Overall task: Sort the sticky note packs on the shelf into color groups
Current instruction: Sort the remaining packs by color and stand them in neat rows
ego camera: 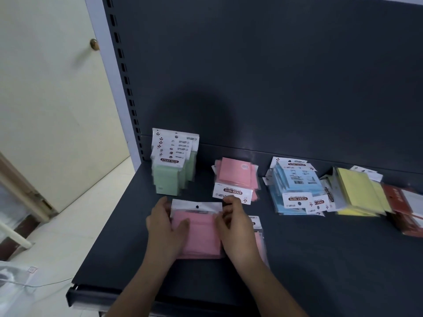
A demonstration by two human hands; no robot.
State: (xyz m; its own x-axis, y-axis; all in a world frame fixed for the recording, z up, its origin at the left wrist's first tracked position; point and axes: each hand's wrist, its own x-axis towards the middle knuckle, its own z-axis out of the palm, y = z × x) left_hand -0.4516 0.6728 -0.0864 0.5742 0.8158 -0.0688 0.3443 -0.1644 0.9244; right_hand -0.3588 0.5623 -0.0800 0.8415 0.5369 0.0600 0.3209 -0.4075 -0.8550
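A stack of pink sticky note packs (201, 234) lies near the front of the dark shelf (320, 259). My left hand (163, 229) grips its left side, thumb lying on top. My right hand (235, 227) grips its right side, fingers curled at the top corner. Another pink pack (259, 236) pokes out under my right hand. Behind them sit a second pink pile (235, 179), a green pile (171, 172) at the back left, a blue pile (295, 188) and a yellow pile (359, 193) to the right.
Red and white packs (405, 207) lie at the far right edge. The shelf's back panel rises behind the piles. A cream door (45, 99) and pale floor are to the left, beyond the shelf's slotted upright (124, 76).
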